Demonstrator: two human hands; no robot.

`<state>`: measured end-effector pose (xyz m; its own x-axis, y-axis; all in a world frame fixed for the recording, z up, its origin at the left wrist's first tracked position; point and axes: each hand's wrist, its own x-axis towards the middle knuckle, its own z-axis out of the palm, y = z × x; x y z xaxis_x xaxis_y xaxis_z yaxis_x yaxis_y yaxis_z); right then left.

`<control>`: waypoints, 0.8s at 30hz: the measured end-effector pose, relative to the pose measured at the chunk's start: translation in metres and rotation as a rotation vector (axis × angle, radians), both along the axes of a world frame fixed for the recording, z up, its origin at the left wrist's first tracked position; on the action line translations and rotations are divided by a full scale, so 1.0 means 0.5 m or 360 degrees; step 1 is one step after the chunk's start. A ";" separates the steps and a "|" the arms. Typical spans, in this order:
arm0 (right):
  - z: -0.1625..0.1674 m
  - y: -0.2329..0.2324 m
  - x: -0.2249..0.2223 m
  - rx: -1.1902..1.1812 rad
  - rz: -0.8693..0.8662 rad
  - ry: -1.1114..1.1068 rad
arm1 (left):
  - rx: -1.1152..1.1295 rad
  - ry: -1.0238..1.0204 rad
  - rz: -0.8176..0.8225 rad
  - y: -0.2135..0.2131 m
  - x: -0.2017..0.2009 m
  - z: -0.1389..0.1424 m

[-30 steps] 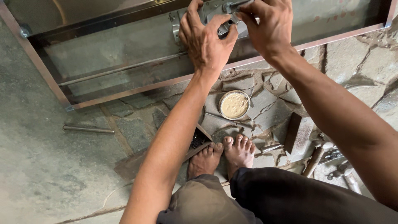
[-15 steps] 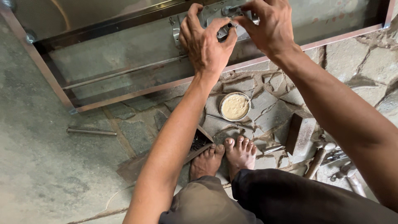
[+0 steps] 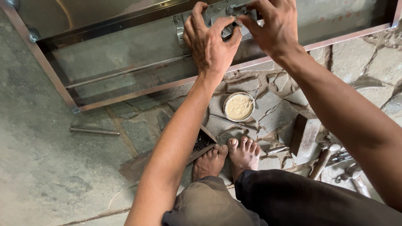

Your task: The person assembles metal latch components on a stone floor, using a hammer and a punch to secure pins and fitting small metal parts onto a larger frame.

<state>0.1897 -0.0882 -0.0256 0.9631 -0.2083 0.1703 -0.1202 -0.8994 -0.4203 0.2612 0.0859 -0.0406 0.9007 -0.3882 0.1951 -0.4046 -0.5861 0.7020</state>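
Stone floor; latch between grips.

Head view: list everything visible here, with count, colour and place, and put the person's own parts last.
Frame: one, reddish-brown metal, across the top, holding a glass pane.
Bracket: one, grey metal, top centre on the frame, under both hands.
Bowl: one, metal, filled with tan paste, on the stone floor at centre.
Rod: one, grey, on the floor at left.
Block: one, dark brown, on the floor at right.
Tools: several, wood and metal, lower right; exact kinds unclear.
Floor: grey stone with cracked joints.
Feet: two, bare, lower centre.
Left hand: on the bracket, fingers curled over it.
Right hand: pinching a small metal part at the bracket.
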 end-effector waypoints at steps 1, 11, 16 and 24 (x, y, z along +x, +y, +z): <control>0.000 0.000 -0.001 -0.0144 0.0103 -0.0159 | 0.0002 -0.0013 0.0000 0.000 0.000 0.001; -0.002 -0.005 -0.017 0.0074 0.0084 -0.0066 | -0.0016 -0.0007 0.0014 0.000 -0.002 0.006; -0.003 -0.009 -0.022 -0.0222 0.0182 -0.0164 | -0.0016 -0.0021 0.0015 0.002 -0.001 0.005; -0.001 -0.016 -0.020 -0.0167 0.0227 -0.0154 | -0.0021 -0.0035 0.0014 0.001 -0.002 -0.004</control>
<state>0.1794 -0.0964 -0.0260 0.9597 -0.0472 0.2771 0.0480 -0.9438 -0.3270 0.2603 0.0863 -0.0426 0.8996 -0.3773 0.2199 -0.4149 -0.5807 0.7005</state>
